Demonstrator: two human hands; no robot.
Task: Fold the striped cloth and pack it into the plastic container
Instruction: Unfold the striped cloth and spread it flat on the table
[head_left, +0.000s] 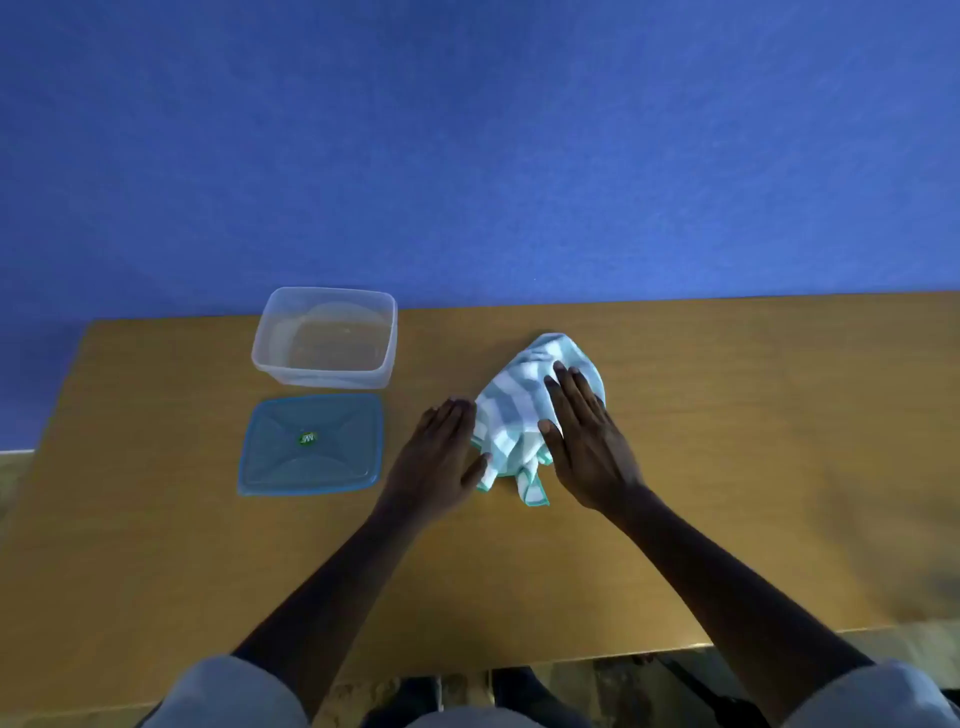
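Note:
The striped cloth (511, 410), white and grey-blue with a teal hem, lies crumpled on the wooden table (727, 441) near its middle. My right hand (587, 441) rests flat on top of the cloth's right part, fingers apart. My left hand (441, 457) lies flat on the table against the cloth's left edge, thumb touching the fabric. The clear plastic container (324, 338) stands open and empty at the back left, well apart from both hands.
The container's blue lid (311, 444) lies flat on the table in front of the container, just left of my left hand. A blue wall rises behind the table's far edge. The near table edge runs above my knees.

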